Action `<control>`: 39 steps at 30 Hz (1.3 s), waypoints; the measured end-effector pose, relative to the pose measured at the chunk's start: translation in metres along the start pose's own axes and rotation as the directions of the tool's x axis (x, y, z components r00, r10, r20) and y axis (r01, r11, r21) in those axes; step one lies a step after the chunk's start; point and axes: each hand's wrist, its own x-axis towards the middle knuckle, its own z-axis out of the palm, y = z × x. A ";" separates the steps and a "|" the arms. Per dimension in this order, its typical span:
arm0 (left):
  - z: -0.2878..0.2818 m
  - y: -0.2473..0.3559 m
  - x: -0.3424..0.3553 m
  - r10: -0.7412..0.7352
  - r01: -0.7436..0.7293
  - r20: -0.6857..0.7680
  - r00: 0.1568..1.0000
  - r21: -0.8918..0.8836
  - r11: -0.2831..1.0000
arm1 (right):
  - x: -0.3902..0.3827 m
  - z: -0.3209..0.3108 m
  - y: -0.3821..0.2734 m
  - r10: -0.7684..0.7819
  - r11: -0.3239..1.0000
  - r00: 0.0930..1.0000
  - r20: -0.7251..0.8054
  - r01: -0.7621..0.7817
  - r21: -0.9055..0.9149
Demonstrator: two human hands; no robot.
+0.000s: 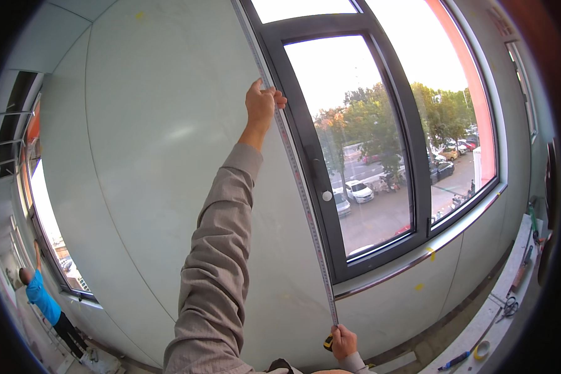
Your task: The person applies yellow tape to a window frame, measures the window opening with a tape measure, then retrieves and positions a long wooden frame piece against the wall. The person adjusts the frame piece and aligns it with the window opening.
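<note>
A tape measure's long pale blade [300, 181] runs up along the wall edge beside the dark grey window frame [305, 149], from below the sill to past the top of the picture. My left hand [263, 105] is raised high on a stretched arm, its fingers closed on the blade near the frame's upper left. Low down, my right hand [345, 342] grips the yellow and black tape measure case [328, 342], just below the sill's left end. The blade's upper end is out of view.
Smooth pale wall panels [149, 156] fill the left. A white sill [430, 252] runs under the window. On a plank [480, 330] at lower right lie a tape roll [482, 350], scissors [510, 306] and a blue-handled tool [455, 360]. Far left, a person in blue [42, 299] reaches toward another window.
</note>
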 end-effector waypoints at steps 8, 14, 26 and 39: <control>0.002 0.015 0.003 0.011 -0.011 -0.007 1.000 -0.012 1.000 | 0.006 0.003 -0.005 -0.011 1.000 1.000 -0.011 0.011 0.004; -0.004 0.002 -0.007 -0.015 0.015 -0.001 1.000 0.005 1.000 | -0.012 -0.003 0.005 0.023 1.000 0.999 -0.039 -0.023 0.004; 0.005 0.019 -0.009 -0.025 0.025 0.013 1.000 -0.015 1.000 | -0.029 -0.016 0.011 0.048 0.999 0.996 -0.072 -0.050 -0.021; 0.019 0.032 -0.008 -0.013 0.014 0.048 0.999 -0.019 1.000 | -0.036 -0.013 0.017 0.072 0.997 0.995 -0.075 -0.073 -0.013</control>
